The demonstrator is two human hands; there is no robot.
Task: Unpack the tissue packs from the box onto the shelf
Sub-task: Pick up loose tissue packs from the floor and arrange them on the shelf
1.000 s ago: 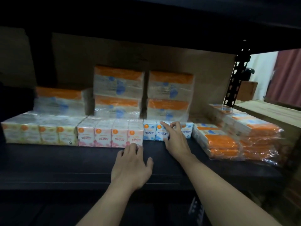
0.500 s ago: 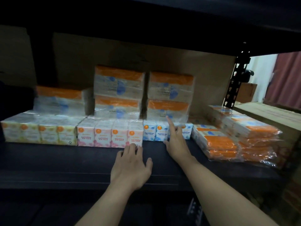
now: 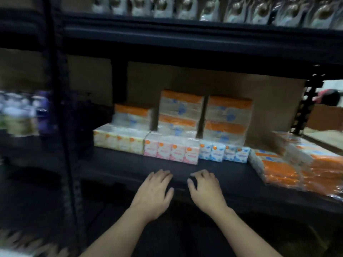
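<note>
A bare strip of the black metal shelf point(image 3: 130, 164) runs open along its front edge, ahead of the row of small pink tissue packs point(image 3: 171, 152) and small blue tissue packs point(image 3: 223, 152). To the right, the stack of orange plastic-wrapped tissue bundles point(image 3: 297, 167) juts forward and blocks that side. The dark upper shelf board point(image 3: 185, 45) limits headroom above the tall stacked orange-topped packs point(image 3: 204, 115).

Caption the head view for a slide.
Both empty hands, left hand and right hand, hover at the shelf edge before rows of tissue packs.
</note>
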